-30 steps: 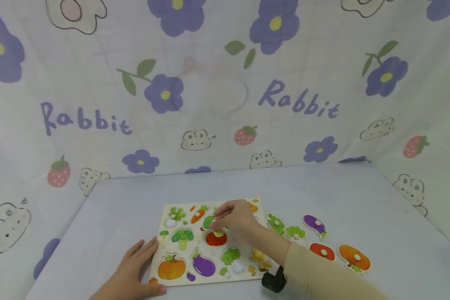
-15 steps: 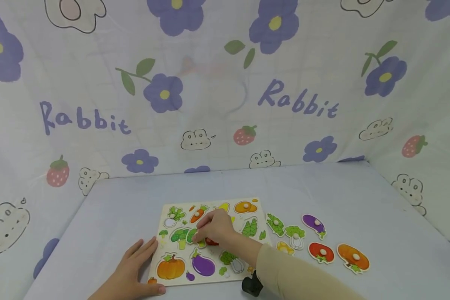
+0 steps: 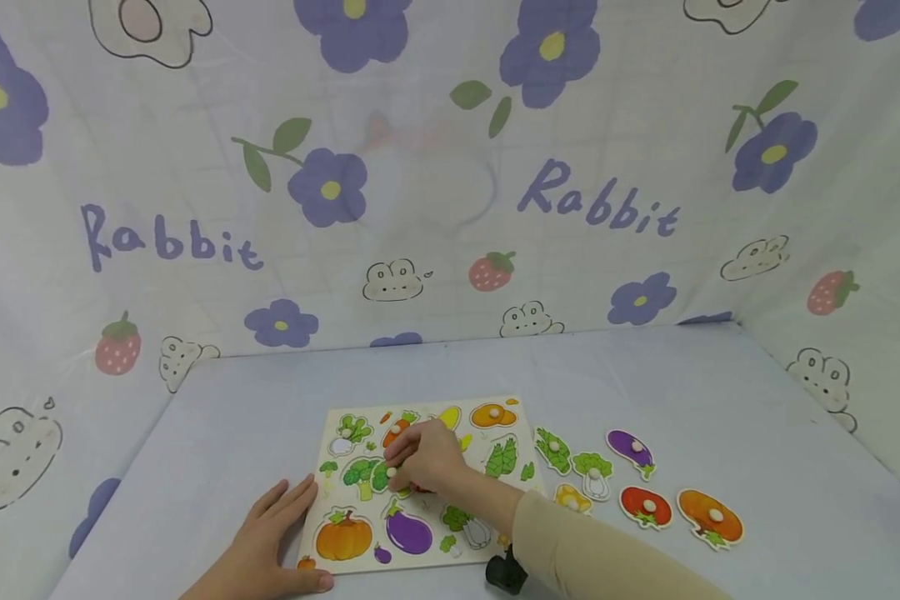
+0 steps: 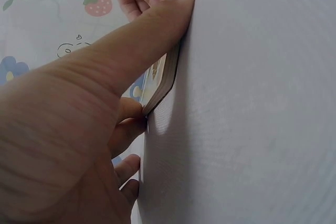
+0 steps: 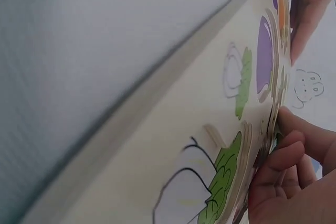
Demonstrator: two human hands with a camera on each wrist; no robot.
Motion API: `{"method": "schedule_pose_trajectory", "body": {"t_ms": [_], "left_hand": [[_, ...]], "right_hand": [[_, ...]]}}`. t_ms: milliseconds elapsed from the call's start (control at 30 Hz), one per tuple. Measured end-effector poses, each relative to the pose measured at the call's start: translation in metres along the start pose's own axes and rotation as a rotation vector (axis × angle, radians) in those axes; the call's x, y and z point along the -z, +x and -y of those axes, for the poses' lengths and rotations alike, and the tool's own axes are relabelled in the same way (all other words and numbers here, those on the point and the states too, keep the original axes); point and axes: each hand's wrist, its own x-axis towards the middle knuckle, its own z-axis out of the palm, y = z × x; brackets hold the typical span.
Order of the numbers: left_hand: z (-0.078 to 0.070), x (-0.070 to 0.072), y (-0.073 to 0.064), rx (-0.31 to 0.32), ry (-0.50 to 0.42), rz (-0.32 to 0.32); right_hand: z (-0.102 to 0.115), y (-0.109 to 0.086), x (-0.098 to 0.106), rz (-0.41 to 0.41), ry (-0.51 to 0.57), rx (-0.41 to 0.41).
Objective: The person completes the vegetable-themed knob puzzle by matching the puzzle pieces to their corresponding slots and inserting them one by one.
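Observation:
A wooden vegetable puzzle board (image 3: 420,563) lies on the table. My left hand (image 3: 258,542) rests against its left edge, fingers straight and spread. The left wrist view shows the thumb (image 4: 157,22) laid along the front edge and the fingertips at the corner. Over the board, my right hand (image 3: 435,458) pinches a broccoli puzzle piece (image 3: 379,475) by its round knob. That piece overlaps the right side of the printed broccoli recess (image 3: 358,475). In the right wrist view the fingers (image 5: 286,156) are low over the board and hide most of the piece.
Loose knobbed pieces lie right of the board: asparagus-like green (image 3: 552,450), bok choy (image 3: 592,475), yellow mushroom (image 3: 572,497), eggplant (image 3: 630,450), tomato (image 3: 645,507) and pumpkin (image 3: 711,517). Radish (image 3: 354,429), carrot (image 3: 398,430) and potato (image 3: 492,415) pieces sit in the board. A patterned curtain (image 3: 450,250) stands behind.
My right hand has moved left with the broccoli piece, from above the tomato recess to the broccoli recess. Over the last half second it shifts little. My left hand stays in place.

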Motion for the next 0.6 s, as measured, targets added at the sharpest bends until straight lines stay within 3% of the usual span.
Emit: {"method": "schedule_pose_trajectory", "body": {"t_ms": [400, 600], "left_hand": [[0.002, 0.002, -0.003, -0.013, -0.018, 0.028], [0.001, 0.003, -0.002, -0.017, -0.014, 0.029]], "right_hand": [[0.001, 0.003, -0.024, -0.044, -0.051, 0.076], [0.004, 0.001, -0.024, -0.093, 0.085, -0.043]]}}
